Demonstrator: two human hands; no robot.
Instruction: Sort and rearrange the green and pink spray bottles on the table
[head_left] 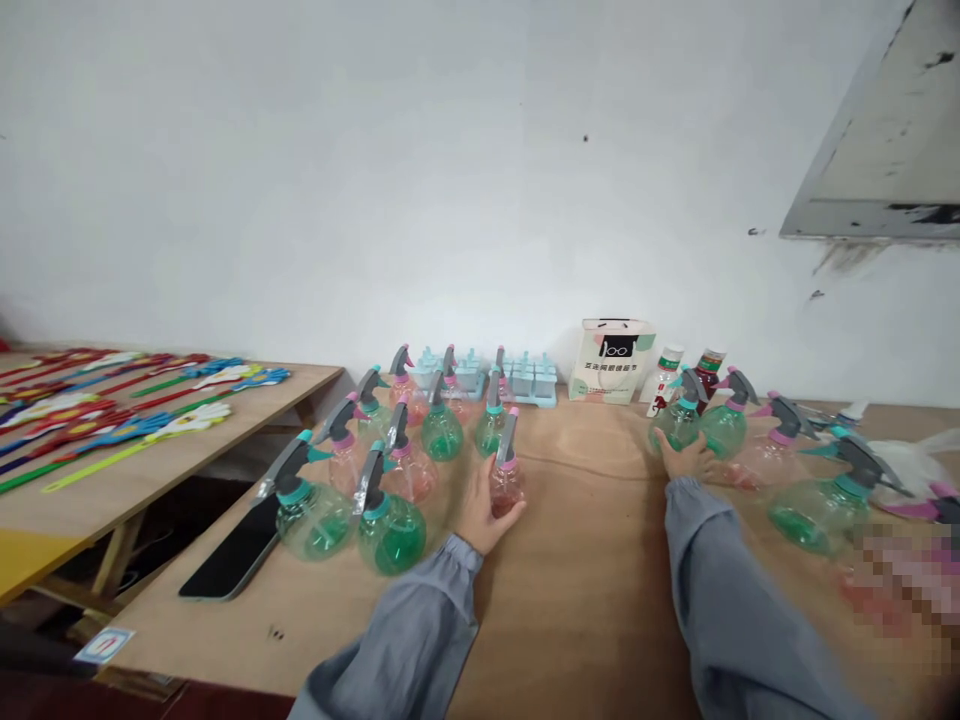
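Observation:
My left hand (478, 512) is curled round the lower body of a small pink spray bottle (509, 482), which stands upright near the table's middle. Farther right, my right hand (688, 459) grips the base of a green spray bottle (679, 424) with a grey and teal trigger head. Left of my left hand stand several pink and green spray bottles, the nearest a green one (393, 535). More stand beside my right hand, among them a green bottle (725, 428) and a pink one (765, 460).
A black phone (234, 550) lies at the table's left edge. Light blue ice-pop moulds (534, 378), a paper bag (611, 365) and two small bottles (706, 375) stand along the wall. On another table at left lie colourful hand-shaped sticks (150, 425).

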